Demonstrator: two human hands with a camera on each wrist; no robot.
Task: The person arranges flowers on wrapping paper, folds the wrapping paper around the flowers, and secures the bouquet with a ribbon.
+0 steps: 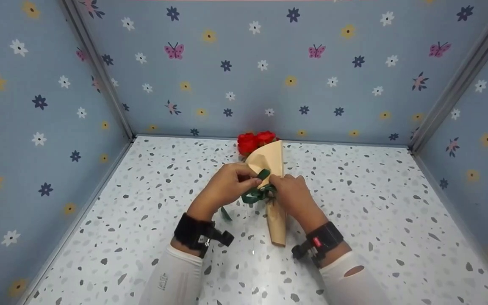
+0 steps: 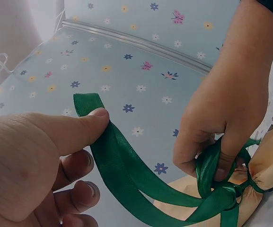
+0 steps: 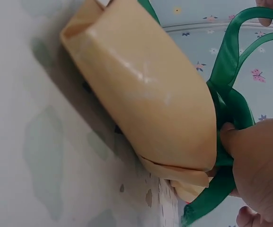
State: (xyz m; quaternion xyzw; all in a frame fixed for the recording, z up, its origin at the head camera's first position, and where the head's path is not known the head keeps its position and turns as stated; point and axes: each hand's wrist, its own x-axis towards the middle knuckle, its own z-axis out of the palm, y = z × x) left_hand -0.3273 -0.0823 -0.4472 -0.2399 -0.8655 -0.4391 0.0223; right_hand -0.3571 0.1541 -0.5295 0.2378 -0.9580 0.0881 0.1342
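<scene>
A bouquet of red flowers (image 1: 249,143) in tan wrapping paper (image 1: 274,157) lies on the table, blooms toward the back wall. Around its narrow waist a green ribbon (image 2: 224,197) is tied, with loops standing out from the knot. My left hand (image 1: 227,183) pinches one ribbon loop between thumb and index finger, drawn out to the left of the knot. At the knot itself, my right hand (image 2: 226,101) pinches another part of the ribbon. In the right wrist view the wrapped stem end (image 3: 141,85) fills the middle, and a cut ribbon tail hangs below the right hand.
The speckled white tabletop (image 1: 362,203) spreads around the bouquet. Blue flower-patterned panels (image 1: 269,84) stand behind and at both sides, joined by metal corner strips. Each wrist wears a black camera strap (image 1: 195,231).
</scene>
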